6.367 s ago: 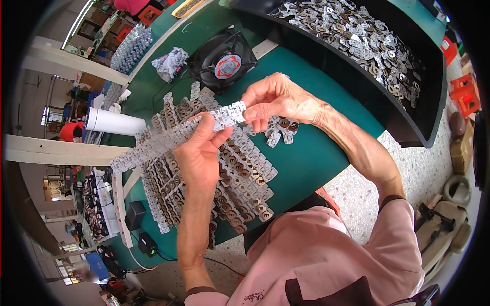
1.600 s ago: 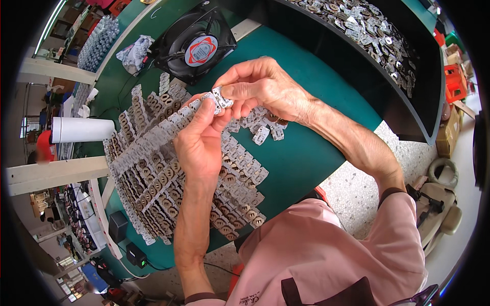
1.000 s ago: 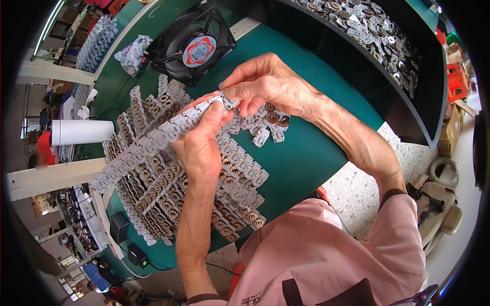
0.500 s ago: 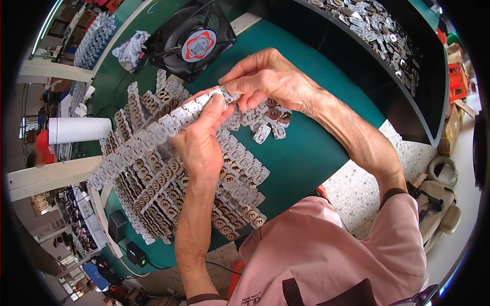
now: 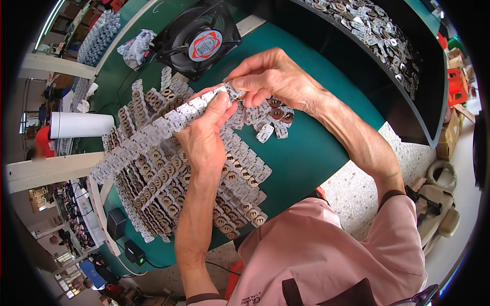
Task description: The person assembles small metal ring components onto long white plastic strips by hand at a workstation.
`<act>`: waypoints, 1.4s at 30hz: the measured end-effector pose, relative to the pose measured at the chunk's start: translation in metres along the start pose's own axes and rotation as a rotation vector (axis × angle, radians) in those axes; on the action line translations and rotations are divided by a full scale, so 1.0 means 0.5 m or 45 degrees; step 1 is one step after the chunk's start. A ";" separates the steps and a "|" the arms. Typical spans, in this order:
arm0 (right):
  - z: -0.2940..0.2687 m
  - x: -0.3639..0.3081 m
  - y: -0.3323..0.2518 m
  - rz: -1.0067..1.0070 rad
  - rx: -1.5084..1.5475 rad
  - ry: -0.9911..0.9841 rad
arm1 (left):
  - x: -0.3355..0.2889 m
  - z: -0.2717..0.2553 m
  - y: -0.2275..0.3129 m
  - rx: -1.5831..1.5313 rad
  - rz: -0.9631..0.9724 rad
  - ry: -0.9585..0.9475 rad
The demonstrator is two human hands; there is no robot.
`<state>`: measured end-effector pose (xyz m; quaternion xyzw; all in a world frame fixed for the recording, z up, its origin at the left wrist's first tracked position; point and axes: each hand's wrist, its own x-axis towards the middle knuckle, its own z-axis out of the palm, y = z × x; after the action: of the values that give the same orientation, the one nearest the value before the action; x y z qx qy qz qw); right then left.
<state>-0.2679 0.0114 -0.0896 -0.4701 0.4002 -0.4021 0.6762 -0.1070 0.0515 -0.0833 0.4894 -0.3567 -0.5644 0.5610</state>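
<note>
Over a green surface (image 5: 306, 143), the left hand (image 5: 204, 137) closes its fingers around a long pale strip of linked plates (image 5: 155, 128); the right hand (image 5: 280, 81) pinches a small plate (image 5: 233, 93) at its upper end. Apparently a joining step, calling next for careful alignment.

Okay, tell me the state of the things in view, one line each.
Strip of linked pieces: held up, slanting
Left hand: closed around the strip
Right hand: pinching the strip's upper end
Other strips: piled on the green table
Loose pieces: scattered
Black bin: open, holding many pieces
Fan: spinning or not, unclear
Black adapter: green light on
</note>
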 end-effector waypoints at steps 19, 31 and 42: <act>0.003 -0.001 0.001 0.025 -0.011 0.011 | 0.003 -0.001 0.001 -0.021 -0.001 -0.025; 0.005 -0.002 0.005 -0.036 -0.040 -0.005 | 0.004 -0.001 -0.003 -0.002 -0.005 -0.024; 0.008 -0.001 0.007 -0.074 -0.070 0.004 | 0.006 0.002 -0.002 0.006 0.006 0.012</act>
<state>-0.2639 0.0141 -0.0918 -0.4993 0.3984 -0.4112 0.6502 -0.1081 0.0486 -0.0843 0.4925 -0.3565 -0.5598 0.5630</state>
